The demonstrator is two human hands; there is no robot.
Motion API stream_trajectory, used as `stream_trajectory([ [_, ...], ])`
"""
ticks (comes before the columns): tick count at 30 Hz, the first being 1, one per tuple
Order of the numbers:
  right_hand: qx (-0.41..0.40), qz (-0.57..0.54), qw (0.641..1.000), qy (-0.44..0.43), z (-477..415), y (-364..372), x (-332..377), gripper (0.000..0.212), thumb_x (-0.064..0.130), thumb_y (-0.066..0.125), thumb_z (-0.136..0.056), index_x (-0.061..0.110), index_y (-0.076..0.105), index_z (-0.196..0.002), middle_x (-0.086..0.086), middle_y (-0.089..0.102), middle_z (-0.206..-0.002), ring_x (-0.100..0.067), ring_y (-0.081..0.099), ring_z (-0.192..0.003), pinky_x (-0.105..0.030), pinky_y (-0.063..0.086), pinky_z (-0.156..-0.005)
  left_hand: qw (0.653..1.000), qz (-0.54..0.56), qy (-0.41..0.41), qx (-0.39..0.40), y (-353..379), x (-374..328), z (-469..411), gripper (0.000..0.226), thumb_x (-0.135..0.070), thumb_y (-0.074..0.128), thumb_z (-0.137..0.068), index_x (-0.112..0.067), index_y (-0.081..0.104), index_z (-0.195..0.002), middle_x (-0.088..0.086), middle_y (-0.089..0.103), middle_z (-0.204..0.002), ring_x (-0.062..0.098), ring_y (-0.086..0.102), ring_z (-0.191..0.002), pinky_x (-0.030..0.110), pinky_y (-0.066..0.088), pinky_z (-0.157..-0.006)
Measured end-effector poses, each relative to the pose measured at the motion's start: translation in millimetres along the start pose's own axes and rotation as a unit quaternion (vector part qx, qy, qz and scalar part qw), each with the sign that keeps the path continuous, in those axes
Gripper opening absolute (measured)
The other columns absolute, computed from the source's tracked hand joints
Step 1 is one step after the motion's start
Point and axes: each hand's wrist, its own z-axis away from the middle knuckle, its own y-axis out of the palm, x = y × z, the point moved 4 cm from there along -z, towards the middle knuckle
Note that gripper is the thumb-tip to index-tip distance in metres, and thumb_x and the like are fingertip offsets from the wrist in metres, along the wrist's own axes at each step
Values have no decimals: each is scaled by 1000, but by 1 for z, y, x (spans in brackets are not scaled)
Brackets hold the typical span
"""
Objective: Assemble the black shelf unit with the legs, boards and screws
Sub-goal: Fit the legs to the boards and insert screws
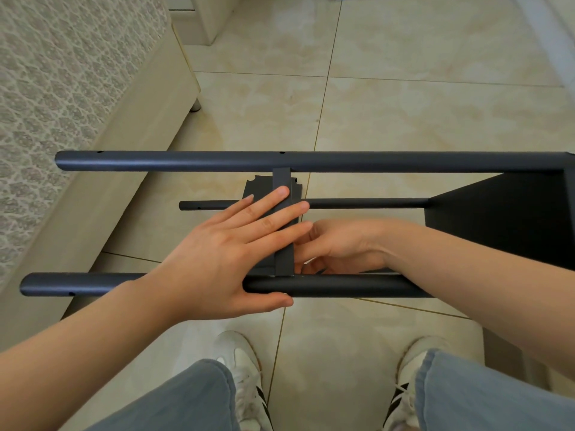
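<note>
The black shelf unit lies on its side over the tiled floor. Its far leg (186, 161) and near leg (342, 286) run left to right, with a thinner-looking third leg (357, 203) lower down between them. One board (504, 219) is fixed at the right end. A second board (283, 181) stands edge-up between the legs in the middle. My left hand (230, 250) lies flat on this board, fingers straight, thumb against the near leg. My right hand (339, 247) reaches between the legs behind the board, fingers curled; what it holds is hidden.
A bed with a patterned cover (46, 104) and its pale frame (130, 144) runs along the left. My two shoes (245, 377) stand on the tiles below the near leg. A pale cabinet base (205, 17) sits at the back.
</note>
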Motion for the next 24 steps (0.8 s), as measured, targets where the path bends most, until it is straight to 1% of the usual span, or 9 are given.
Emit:
stream_trajectory([
  [2, 1, -12, 1000, 3, 1, -3, -1, 35, 9, 59, -96, -5, 58, -128, -29, 55, -133, -29, 60, -100, -47, 44, -105, 1000, 0, 0, 1, 0, 1, -1, 83, -70, 50, -90, -26, 30, -158, -6, 22, -166, 18, 10, -156, 49, 26, -122],
  [4, -1, -10, 1000, 6, 1, -5, -1, 36, 8, 59, -95, -6, 58, -129, -29, 55, -134, -30, 59, -104, -51, 42, -110, 1000, -2, -1, 2, -1, 1, -1, 84, -70, 51, -89, -26, 31, -157, -6, 21, -166, 18, 9, -156, 48, 26, -122],
  [6, -6, 3, 1000, 10, -1, -5, -1, 36, 9, 59, -95, -4, 58, -129, -27, 56, -133, -32, 59, -106, -53, 41, -110, 1000, 0, -3, 4, -1, 1, -1, 84, -70, 51, -89, -25, 31, -157, -6, 22, -166, 17, 9, -156, 47, 25, -122],
  [8, -5, 12, 1000, 7, -2, -4, 0, 36, 10, 59, -96, -2, 59, -130, -25, 58, -133, -35, 61, -111, -51, 41, -110, 1000, -2, -2, 7, -1, 2, -2, 84, -70, 50, -89, -26, 30, -158, -6, 21, -166, 17, 8, -156, 47, 24, -123],
  [11, -1, 6, 1000, -10, -4, -1, 2, 35, 7, 57, -96, -2, 58, -129, -25, 58, -132, -32, 61, -109, -47, 44, -105, 1000, 2, -3, 9, -1, 3, -2, 84, -70, 50, -90, -26, 29, -158, -6, 20, -167, 17, 7, -156, 48, 24, -123],
  [15, -2, -8, 1000, 0, -4, -6, 0, 36, 7, 59, -95, -5, 57, -129, -28, 55, -134, -38, 59, -114, -54, 39, -111, 1000, -1, -3, 9, 0, 3, -2, 85, -71, 49, -90, -27, 28, -158, -6, 20, -167, 17, 7, -156, 48, 23, -123],
  [18, 0, 0, 1000, 15, -4, -9, -2, 35, 10, 62, -94, -4, 60, -127, -27, 59, -131, -35, 61, -109, -54, 40, -110, 1000, -1, -3, 9, 0, 3, -2, 85, -71, 50, -89, -26, 28, -158, -6, 20, -167, 17, 7, -156, 49, 23, -123],
  [21, -3, 19, 1000, 16, -6, -8, -1, 35, 14, 63, -94, 0, 63, -126, -23, 62, -128, -40, 59, -120, -54, 41, -110, 1000, 1, -2, 10, 0, 4, -3, 86, -71, 51, -89, -26, 28, -159, -6, 19, -167, 17, 6, -156, 50, 23, -123],
  [24, -2, 16, 1000, 4, -9, -4, 1, 36, 11, 60, -94, 0, 60, -128, -23, 60, -131, -42, 54, -125, -56, 39, -110, 1000, 6, -2, 10, -1, 5, -3, 85, -70, 51, -89, -27, 28, -159, -7, 19, -167, 17, 7, -156, 50, 24, -122],
])
